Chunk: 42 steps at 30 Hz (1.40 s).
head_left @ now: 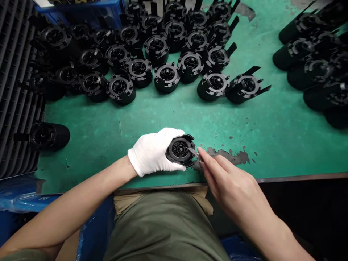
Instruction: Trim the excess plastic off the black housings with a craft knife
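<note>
My left hand (pixel 154 150), in a white glove, is wrapped round a black round plastic part (pixel 181 150) near the front edge of the green table. The part's ribbed circular face points up toward the camera. Bare and pinched, my right hand (pixel 227 177) grips a small pointed metal tool (pixel 196 154). The tool's tip lies over the right side of the part's face, by the inner ring. Whether the tip touches the plastic I cannot tell.
Several similar black parts (pixel 167 76) stand across the back of the green table (pixel 152 116). More black cylinders (pixel 307 74) sit at the right. One part (pixel 49 136) lies at the left beside a grey slatted rack (pixel 16 90). A blue bin (pixel 81 14) is behind.
</note>
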Available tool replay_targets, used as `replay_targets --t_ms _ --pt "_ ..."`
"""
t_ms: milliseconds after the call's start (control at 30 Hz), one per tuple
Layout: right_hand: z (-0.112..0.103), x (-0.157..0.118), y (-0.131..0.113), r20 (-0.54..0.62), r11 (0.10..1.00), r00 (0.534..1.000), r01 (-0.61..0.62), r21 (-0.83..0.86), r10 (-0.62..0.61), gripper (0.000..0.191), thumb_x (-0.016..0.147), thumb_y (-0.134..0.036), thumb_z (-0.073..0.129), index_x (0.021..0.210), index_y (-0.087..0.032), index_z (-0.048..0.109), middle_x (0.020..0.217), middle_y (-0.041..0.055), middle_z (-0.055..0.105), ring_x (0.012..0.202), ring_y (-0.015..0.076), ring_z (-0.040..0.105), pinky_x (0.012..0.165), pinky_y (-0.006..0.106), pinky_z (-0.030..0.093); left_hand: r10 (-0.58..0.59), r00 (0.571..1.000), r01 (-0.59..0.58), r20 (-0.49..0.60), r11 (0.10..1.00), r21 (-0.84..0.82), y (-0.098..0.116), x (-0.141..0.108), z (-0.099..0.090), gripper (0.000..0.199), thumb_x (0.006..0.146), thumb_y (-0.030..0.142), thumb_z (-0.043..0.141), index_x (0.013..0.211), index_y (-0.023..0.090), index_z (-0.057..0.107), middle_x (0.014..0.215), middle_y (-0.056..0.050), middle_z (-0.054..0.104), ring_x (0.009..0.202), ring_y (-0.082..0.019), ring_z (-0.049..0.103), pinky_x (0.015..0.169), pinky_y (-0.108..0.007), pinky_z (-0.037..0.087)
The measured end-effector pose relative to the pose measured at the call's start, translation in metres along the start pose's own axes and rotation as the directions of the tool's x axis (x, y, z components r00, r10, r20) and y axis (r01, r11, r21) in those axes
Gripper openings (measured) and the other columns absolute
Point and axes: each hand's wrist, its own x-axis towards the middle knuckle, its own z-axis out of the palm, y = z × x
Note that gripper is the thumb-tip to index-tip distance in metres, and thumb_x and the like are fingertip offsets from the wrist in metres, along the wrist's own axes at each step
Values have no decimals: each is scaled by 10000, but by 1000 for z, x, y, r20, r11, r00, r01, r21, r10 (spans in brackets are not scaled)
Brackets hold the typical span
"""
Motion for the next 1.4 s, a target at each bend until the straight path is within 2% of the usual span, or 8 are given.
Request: replay_targets --t_ms 300,533,800,967,1167,1400 --pt "1 0 -1 14 997 1000 5 77 -6 428 1192 -224 523 1584 -70 598 877 0 621 658 144 600 632 323 443 21 1000 -21 -20 1000 20 0 -1 1 966 808 783 922 1536 236 598 1465 -135 765 1312 -346 807 1081 -441 702" --pt "-2 -2 -7 37 999 999 -22 -33 24 425 1180 -227 537 1572 -88 623 839 -12 576 609 156 543 576 362 373 -6 1000 6 -1 1000 27 3 0 -1 943 812 773 923 1528 248 606 1468 -128 766 1316 -343 806 1073 -432 702" --pt "-14 1 -16 67 985 998 7 -170 4 468 1047 -64 556 1506 -77 650 826 -4 589 593 173 510 539 381 305 -33 999 32 26 998 60 7 2 -2 957 805 766 934 1530 234 607 1482 -124 765 1321 -334 806 1068 -415 704" --pt "-24 8 -18 118 971 993 55 -233 -28 518 954 27 538 1451 -48 663 811 4 592 598 178 501 557 378 310 -40 999 38 35 997 65 9 3 -4 953 807 761 935 1532 231 613 1487 -121 766 1327 -333 804 1073 -408 702" --pt "-29 14 -15 148 968 986 112 -226 -80 537 929 41 534 1450 -16 646 811 11 591 589 185 483 554 373 333 -23 999 21 34 998 62 7 3 -3 960 819 777 917 1539 222 611 1473 -123 769 1300 -332 814 1054 -411 708" --pt "-25 11 -11 143 980 987 94 -173 -70 539 935 19 530 1458 -36 648 827 10 604 582 175 494 553 371 318 -44 998 42 38 997 58 6 2 -2 963 802 787 923 1526 228 621 1480 -127 764 1304 -338 811 1053 -414 707"
